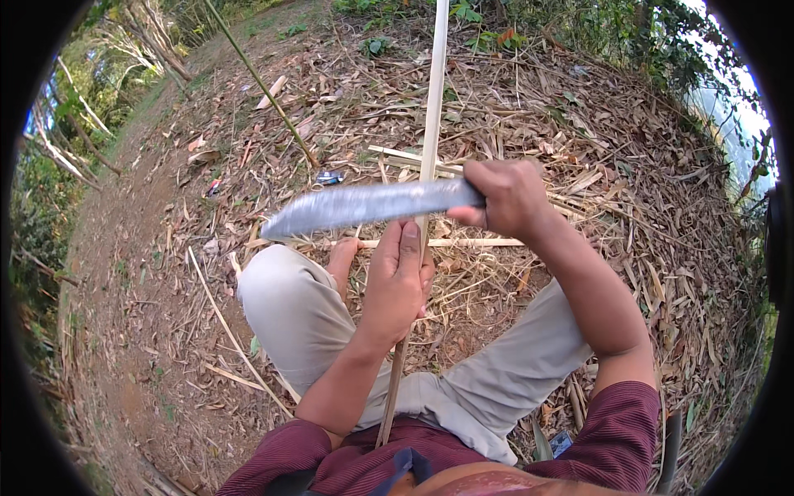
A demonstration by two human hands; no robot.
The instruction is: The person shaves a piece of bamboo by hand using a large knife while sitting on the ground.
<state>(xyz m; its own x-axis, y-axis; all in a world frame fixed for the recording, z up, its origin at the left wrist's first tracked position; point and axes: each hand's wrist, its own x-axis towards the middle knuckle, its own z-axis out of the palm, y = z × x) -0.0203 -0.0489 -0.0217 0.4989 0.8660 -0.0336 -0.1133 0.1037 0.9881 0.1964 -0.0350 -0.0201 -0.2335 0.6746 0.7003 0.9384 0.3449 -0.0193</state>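
A long pale strip (434,91) is gripped upright by the left hand (399,277), its lower end seen near the maroon shirt (285,459). A large knife (368,204) is clutched in the right hand (508,197) and held, blurred, across the strip; contact can't be told. Dry leaves (579,120) are scattered around.

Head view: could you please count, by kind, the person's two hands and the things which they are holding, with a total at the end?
Hands: 2, the left hand and the right hand
Large knife: 1, in the right hand
Long pale strip: 1, in the left hand
Total: 4
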